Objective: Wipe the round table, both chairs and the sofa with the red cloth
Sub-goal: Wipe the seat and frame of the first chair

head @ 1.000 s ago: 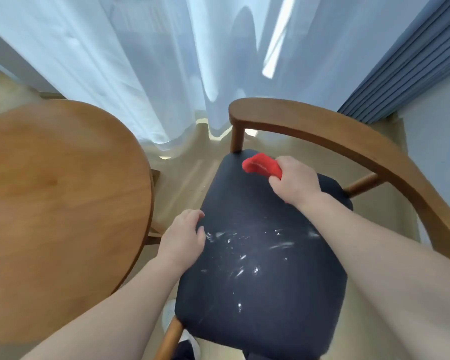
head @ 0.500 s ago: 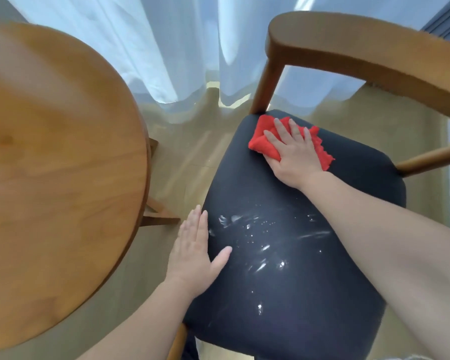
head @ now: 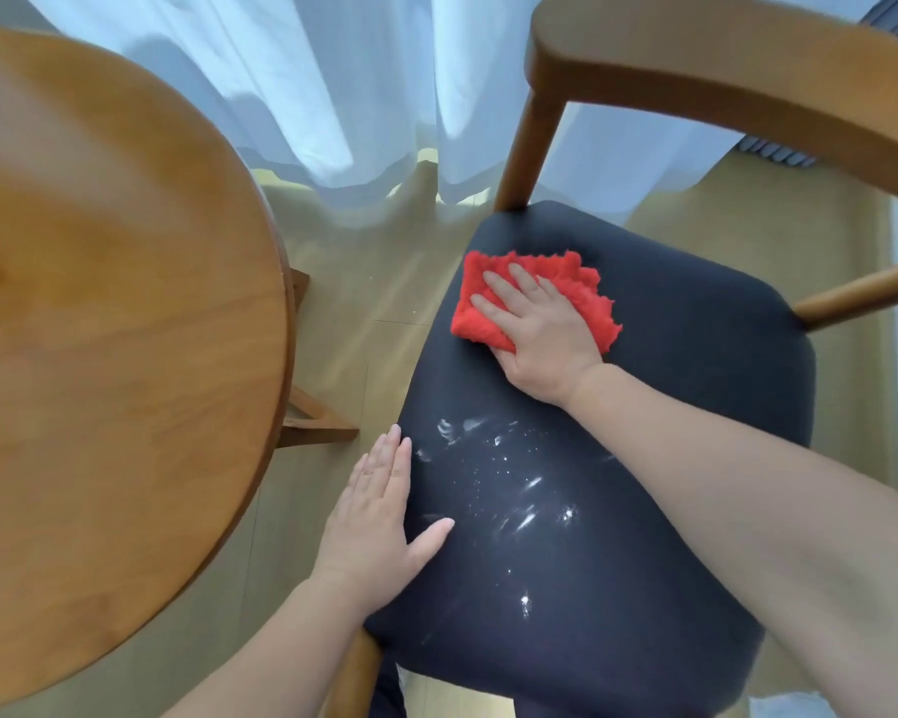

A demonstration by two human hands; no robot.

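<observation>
Cloth position: the red cloth point(head: 588, 295) lies on the far part of the dark chair seat point(head: 695, 406). Your right hand point(head: 540, 339) presses it flat with straight fingers. Your left hand point(head: 379, 515) rests flat, fingers extended, on the seat's left edge, beside white smears point(head: 527, 520).

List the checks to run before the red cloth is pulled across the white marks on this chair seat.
1. The red cloth lies spread under the right hand, whose fingers are straight on it: ok.
2. The cloth is on the chair seat, at its far left part: ok.
3. The white marks in the middle of the seat are wiped: not ok.
4. The left hand rests flat on the seat's left edge, beside the marks: ok.
5. Whether the marks are dry or wet: cannot tell.
</observation>
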